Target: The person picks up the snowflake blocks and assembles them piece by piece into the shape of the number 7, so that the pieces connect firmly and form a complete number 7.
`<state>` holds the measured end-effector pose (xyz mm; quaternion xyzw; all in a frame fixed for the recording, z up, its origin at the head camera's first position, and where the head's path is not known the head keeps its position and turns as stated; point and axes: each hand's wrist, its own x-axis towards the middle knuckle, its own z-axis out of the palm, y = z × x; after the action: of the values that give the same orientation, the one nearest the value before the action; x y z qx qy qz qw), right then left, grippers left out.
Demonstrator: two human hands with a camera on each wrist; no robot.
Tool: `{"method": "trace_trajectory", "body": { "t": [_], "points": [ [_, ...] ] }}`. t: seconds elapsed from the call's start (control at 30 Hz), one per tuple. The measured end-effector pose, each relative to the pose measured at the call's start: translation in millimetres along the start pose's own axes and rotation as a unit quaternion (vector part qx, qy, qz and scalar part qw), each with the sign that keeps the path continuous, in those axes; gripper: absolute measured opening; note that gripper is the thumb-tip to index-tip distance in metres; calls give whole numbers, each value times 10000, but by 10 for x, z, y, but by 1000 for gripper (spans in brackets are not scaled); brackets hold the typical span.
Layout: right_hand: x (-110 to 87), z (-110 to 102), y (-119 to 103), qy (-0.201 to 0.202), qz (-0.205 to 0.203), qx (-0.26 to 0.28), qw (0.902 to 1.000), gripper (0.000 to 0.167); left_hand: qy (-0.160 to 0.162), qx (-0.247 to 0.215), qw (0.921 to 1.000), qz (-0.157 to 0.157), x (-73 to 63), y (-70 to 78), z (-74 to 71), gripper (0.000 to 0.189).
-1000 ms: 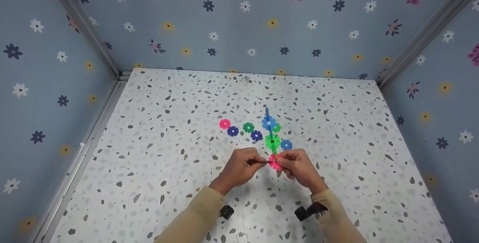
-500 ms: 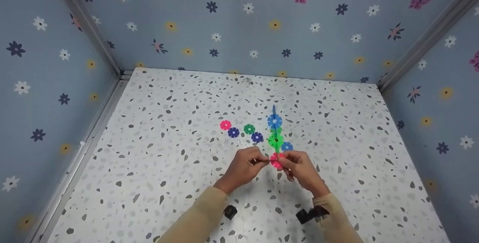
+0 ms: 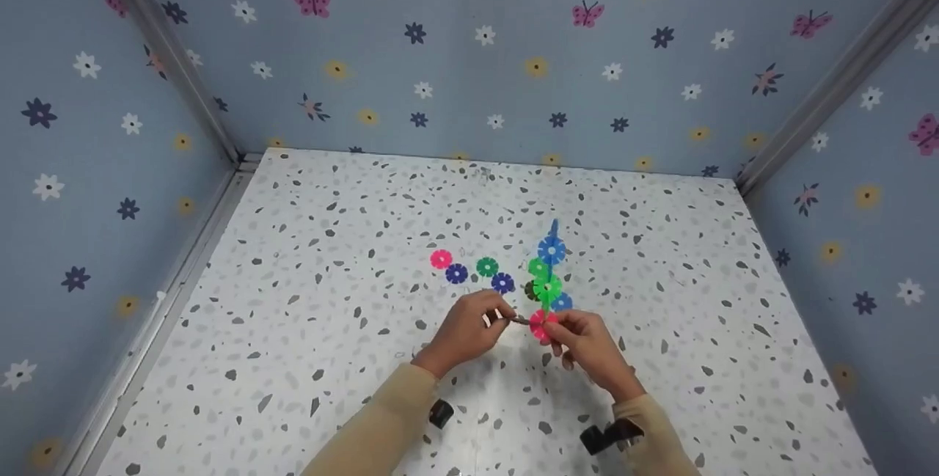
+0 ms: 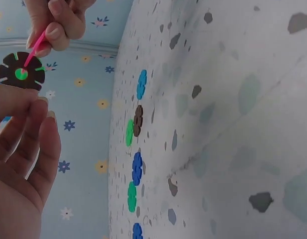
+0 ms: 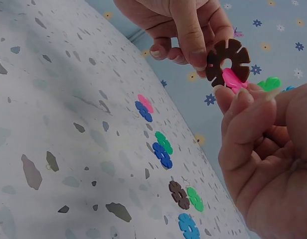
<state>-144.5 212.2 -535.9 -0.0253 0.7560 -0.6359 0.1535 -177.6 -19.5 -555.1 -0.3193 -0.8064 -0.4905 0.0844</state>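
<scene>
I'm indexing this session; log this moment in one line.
left hand: pinches brown notched plastic disc; right hand: pinches pink notched plastic disc against brown; white speckled table: loose notched discs

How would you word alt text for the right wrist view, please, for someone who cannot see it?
The left hand pinches a brown notched disc, which meets a pink disc held by the right hand. Seven more notched discs, in blue, green, brown and pink, lie on a speckled white table; a flower-patterned wall stands behind.
</scene>
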Motion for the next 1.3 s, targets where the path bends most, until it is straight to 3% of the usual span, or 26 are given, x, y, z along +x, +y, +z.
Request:
{"method": "trace_trajectory", "body": {
  "t": [0.07,0.17,0.3,0.4,0.53,0.83,1.07,1.3],
  "points": [
    [-23,-5,19,42,11,19,10000,18,62,148,9996,-234,3,-94,-30,12],
    [-36,-18,36,103,8,83,9999,17,278,468,9940,-948,38,-267,-106,13],
    [-71,-30,72,65,8,191,9998,18,542,924,9683,-2256,80,-492,-190,13],
    [-70,-36,83,32,-42,212,9998,19,644,1123,9491,-2871,133,-628,-219,12],
    [-68,-37,81,79,-20,214,9997,19,657,1270,9412,-3062,186,-742,-208,13],
    [-52,-45,99,112,167,153,9997,14,469,1566,9364,-3106,203,-912,-146,29],
    [-88,-33,14,99,134,139,9998,14,152,1597,9251,-3441,235,-916,-138,41],
    [-60,-33,112,101,22,161,9998,18,8,1589,9254,-3441,247,-953,-154,35]
  ]
}}
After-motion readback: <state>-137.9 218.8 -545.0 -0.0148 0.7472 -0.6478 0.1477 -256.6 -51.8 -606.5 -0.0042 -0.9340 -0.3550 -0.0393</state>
